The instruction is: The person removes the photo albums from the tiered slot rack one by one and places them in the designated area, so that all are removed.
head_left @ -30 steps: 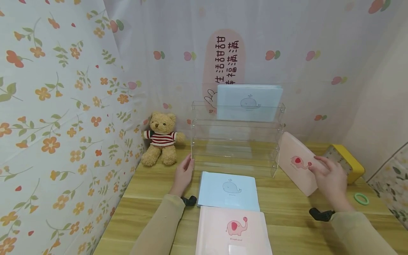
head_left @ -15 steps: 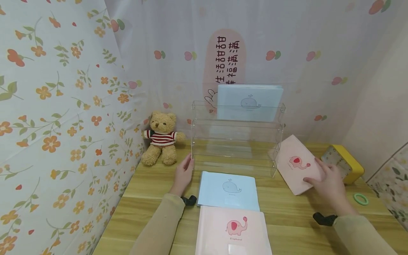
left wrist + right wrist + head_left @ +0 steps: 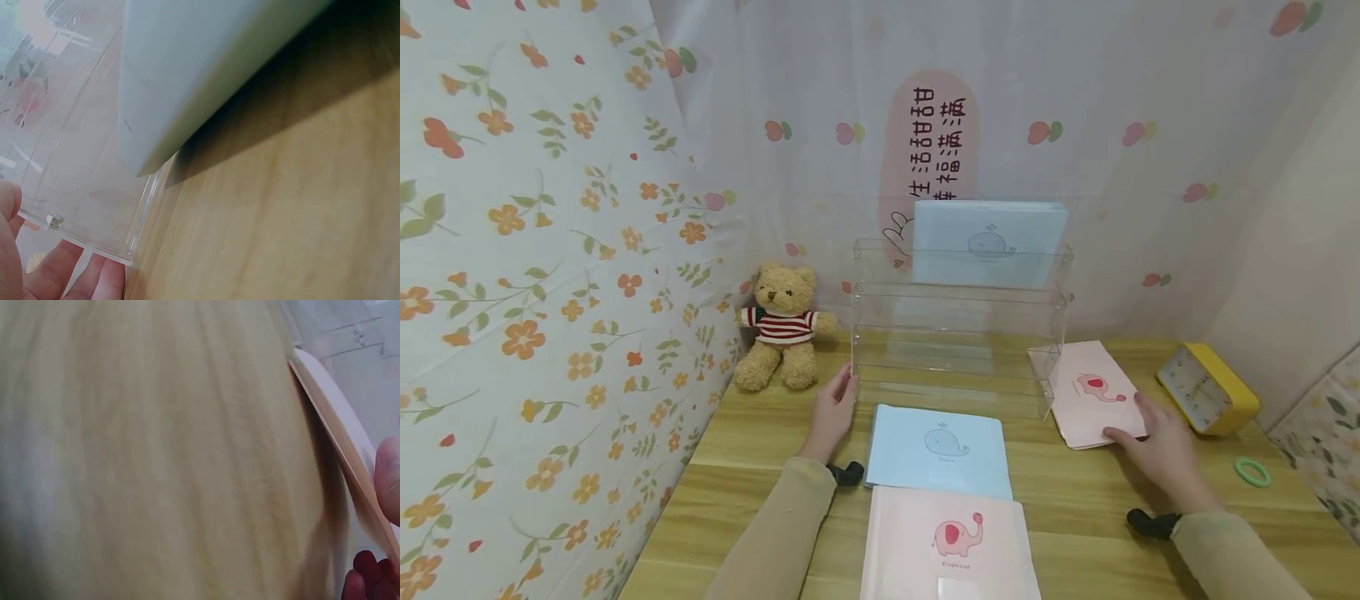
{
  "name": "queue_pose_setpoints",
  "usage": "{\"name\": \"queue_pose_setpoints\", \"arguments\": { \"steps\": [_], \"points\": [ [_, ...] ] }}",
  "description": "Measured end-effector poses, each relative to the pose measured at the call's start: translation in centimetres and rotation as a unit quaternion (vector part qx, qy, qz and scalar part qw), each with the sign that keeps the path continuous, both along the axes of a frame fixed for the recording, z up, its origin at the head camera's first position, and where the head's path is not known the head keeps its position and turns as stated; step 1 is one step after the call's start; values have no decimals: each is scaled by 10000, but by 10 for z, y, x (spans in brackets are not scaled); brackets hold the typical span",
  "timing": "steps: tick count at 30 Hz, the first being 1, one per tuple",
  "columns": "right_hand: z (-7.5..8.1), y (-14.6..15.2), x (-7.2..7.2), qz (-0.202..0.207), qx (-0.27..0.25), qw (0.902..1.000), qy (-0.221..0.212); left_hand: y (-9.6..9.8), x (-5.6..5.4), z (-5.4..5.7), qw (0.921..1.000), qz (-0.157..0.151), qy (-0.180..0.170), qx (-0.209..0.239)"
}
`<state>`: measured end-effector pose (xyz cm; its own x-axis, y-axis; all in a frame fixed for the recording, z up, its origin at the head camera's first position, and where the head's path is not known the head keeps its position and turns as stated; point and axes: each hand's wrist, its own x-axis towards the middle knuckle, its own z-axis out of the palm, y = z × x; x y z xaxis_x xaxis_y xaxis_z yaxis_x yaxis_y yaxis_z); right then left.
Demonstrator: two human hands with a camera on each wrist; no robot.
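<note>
A clear acrylic display rack [image 3: 958,333] with several tiers stands on the table. My left hand [image 3: 833,412] grips the edge of its left side panel; in the left wrist view the thumb and fingers [image 3: 56,269] lie on either side of that edge. At the rack's right end my right hand [image 3: 1165,450] holds a pink booklet [image 3: 1093,392] with an elephant on its cover, tilted low over the table. The right wrist view shows the thumb [image 3: 389,481] on top and curled fingertips below the booklet's edge. A blue whale booklet [image 3: 990,237] leans upright in the top tier.
In front of the rack lie another blue whale booklet [image 3: 938,450] and a pink elephant booklet [image 3: 951,542]. A teddy bear [image 3: 781,329] sits at left. A yellow clock [image 3: 1210,387] and a green ring [image 3: 1252,472] are at right. Curtains border the table.
My right hand has turned and lowered the pink booklet from a steep stance to nearly flat beside the rack's right end. The left hand stays on the rack.
</note>
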<state>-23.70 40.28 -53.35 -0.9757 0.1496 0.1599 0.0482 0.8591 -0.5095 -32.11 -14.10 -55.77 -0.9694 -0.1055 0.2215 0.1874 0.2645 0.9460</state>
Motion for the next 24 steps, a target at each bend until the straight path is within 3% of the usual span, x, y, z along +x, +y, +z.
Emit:
{"name": "queue_pose_setpoints", "arguments": {
  "steps": [9,24],
  "points": [
    [-16,-3,-1,-368,-404,9982,-258,0,-2,-4,10000,-5,-56,-6],
    [-28,-9,7,-560,-427,9975,-91,0,0,-1,9999,-77,-33,104]
  ]
}}
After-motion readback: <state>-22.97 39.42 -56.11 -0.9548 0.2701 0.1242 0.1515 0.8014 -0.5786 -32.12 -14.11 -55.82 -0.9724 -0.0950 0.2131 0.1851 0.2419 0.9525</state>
